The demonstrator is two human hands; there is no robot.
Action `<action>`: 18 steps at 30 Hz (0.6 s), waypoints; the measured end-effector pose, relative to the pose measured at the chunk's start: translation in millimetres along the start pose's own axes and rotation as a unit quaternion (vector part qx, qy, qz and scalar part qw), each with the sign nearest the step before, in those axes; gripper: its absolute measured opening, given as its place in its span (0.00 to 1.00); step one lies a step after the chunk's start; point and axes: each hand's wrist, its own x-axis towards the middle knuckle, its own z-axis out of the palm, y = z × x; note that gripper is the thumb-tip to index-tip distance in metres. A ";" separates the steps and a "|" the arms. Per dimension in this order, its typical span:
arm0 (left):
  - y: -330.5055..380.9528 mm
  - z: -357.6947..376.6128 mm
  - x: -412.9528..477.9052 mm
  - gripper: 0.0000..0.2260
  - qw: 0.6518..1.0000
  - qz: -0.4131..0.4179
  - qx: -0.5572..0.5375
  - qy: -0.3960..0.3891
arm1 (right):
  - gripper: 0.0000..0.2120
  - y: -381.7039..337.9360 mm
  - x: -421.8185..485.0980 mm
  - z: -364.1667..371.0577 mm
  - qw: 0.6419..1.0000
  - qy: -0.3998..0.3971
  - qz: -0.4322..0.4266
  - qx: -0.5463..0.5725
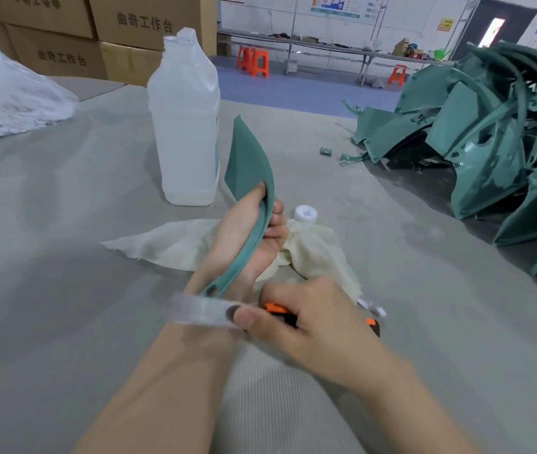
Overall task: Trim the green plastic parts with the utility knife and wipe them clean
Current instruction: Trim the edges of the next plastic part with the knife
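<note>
My left hand (247, 231) grips a curved green plastic part (249, 165) upright, its pointed tip up and its slotted lower end near my wrist. My right hand (303, 319) is closed around an orange and black utility knife (277, 309). Its long blade (201, 311), blurred, reaches left and touches the lower end of the green part. Under and behind both hands lies a cream cloth (178, 244) on the grey table.
A translucent plastic bottle (185, 126) stands open behind the cloth, its white cap (305, 213) lying beside my left hand. A heap of green plastic parts (489, 136) fills the right side. A clear plastic bag (8, 93) and cardboard boxes (96, 34) are at the far left.
</note>
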 end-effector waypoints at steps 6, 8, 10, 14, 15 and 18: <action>0.0 -0.5 2.1 0.18 0.998 -0.006 0.063 0.009 | 0.21 2.3 -1.6 -14.6 0.986 0.030 0.010 0.164; -1.9 -1.4 2.8 0.22 0.994 0.020 0.111 0.006 | 0.23 12.5 -0.7 -24.1 0.969 0.133 0.081 0.191; -6.8 -3.2 2.8 0.27 0.986 0.069 0.155 0.011 | 0.27 22.9 0.8 -29.3 0.957 0.202 0.148 0.143; -10.8 -2.0 0.6 0.21 0.968 0.099 0.227 0.034 | 0.31 34.9 1.5 -29.7 0.951 0.218 0.204 0.078; -11.3 -1.5 -0.6 0.23 0.968 0.105 0.225 0.033 | 0.30 35.8 1.3 -28.7 0.954 0.213 0.200 0.061; -11.2 5.3 -5.6 0.14 0.975 0.092 0.195 0.056 | 0.29 38.2 1.3 -24.5 0.960 0.201 0.190 0.041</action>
